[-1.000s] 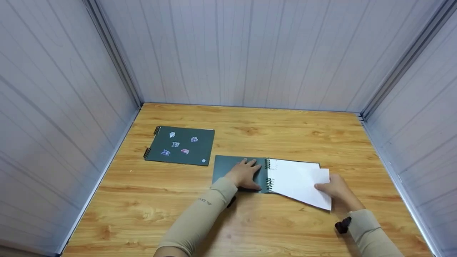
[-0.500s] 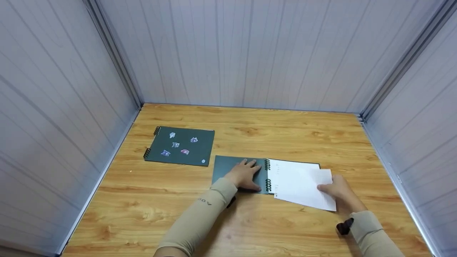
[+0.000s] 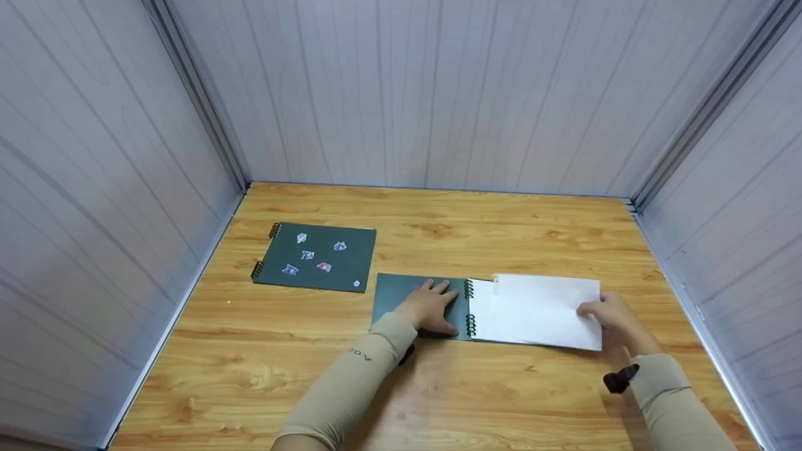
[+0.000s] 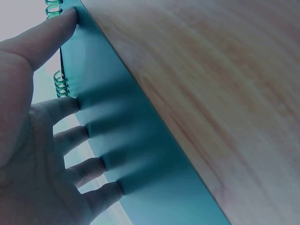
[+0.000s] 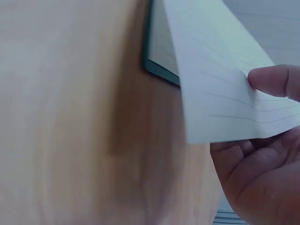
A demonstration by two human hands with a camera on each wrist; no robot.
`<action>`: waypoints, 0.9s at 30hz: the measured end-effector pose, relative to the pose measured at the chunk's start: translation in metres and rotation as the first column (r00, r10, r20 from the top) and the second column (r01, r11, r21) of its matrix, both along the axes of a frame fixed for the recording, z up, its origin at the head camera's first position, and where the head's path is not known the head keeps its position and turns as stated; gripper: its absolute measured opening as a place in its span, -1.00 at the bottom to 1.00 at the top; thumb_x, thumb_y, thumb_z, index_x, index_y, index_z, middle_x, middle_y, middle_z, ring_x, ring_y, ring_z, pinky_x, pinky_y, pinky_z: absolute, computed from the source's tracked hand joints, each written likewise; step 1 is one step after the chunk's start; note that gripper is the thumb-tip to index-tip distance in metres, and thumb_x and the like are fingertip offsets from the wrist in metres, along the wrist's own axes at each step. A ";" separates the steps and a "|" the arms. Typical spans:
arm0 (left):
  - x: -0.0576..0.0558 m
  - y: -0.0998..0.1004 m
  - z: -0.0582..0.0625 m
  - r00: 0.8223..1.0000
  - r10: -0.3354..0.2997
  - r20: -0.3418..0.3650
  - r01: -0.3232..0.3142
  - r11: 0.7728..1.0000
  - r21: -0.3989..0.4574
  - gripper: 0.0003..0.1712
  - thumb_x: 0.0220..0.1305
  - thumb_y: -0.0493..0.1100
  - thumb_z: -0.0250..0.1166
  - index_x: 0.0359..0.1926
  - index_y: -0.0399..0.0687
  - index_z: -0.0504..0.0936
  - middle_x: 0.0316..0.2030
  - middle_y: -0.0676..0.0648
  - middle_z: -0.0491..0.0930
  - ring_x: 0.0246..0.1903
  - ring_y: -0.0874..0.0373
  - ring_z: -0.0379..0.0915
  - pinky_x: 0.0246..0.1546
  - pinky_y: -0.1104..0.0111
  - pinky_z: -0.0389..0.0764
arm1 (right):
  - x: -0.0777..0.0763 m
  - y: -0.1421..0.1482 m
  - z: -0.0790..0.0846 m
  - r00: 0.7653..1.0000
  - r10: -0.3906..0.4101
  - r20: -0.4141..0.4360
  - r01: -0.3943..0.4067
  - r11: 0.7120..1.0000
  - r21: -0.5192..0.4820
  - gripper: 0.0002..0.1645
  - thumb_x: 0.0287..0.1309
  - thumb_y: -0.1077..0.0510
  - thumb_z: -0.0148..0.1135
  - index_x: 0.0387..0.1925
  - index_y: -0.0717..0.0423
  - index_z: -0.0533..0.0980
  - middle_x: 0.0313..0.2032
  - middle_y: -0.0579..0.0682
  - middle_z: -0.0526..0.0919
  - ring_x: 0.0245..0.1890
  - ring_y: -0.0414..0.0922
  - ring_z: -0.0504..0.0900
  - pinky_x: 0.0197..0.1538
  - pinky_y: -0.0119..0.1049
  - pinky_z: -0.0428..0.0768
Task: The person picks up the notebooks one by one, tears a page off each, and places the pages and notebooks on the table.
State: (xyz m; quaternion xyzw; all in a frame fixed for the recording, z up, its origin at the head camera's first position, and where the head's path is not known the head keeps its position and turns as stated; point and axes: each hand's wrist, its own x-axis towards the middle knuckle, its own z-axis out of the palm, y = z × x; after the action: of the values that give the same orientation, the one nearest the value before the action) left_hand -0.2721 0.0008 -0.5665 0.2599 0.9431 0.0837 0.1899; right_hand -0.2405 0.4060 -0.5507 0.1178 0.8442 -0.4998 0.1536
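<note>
An open spiral notebook point(image 3: 479, 307) lies in front of me, its dark green cover point(image 3: 390, 294) folded out to the left. My left hand point(image 3: 427, 307) presses on that cover with spread, straight fingers; the left wrist view shows the fingertips point(image 4: 96, 168) on the green surface beside the rings point(image 4: 61, 84). My right hand point(image 3: 617, 316) pinches the right edge of a white sheet point(image 3: 545, 310) between thumb and fingers. Seen from the right wrist, the lined paper point(image 5: 215, 89) is lifted off the table, past the notebook's corner point(image 5: 161, 70). The sheet's left edge lies over the notebook page, apart from the rings.
A second green spiral notebook point(image 3: 313, 257), shut and dotted with several small stickers, lies to the left and farther back. The wooden table point(image 3: 489, 225) is bordered by pale panel walls point(image 3: 407, 94) at the back and both sides.
The sheet has come off the rings' side and moved right and away from me with my right hand, turning straighter. The left hand has stayed on the cover.
</note>
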 end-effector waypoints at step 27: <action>0.002 -0.001 0.000 1.000 -0.009 -0.013 0.009 1.000 -0.001 0.06 0.40 0.38 0.40 0.74 0.21 0.19 0.75 -0.05 0.07 0.74 -0.21 -0.07 0.70 -0.09 0.15 | -0.038 0.044 0.010 0.759 -0.642 0.104 0.624 0.674 -0.396 0.42 0.50 0.29 0.23 0.67 -0.10 -0.75 0.74 0.10 -0.36 -0.22 -0.29 0.41 -0.13 -0.50 0.60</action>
State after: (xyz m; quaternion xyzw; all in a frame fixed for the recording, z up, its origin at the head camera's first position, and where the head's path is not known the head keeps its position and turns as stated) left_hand -0.2705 -0.0007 -0.5662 0.2645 0.9432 0.0809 0.1843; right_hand -0.2786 0.4496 -0.5408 0.3570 0.6308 -0.6885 -0.0266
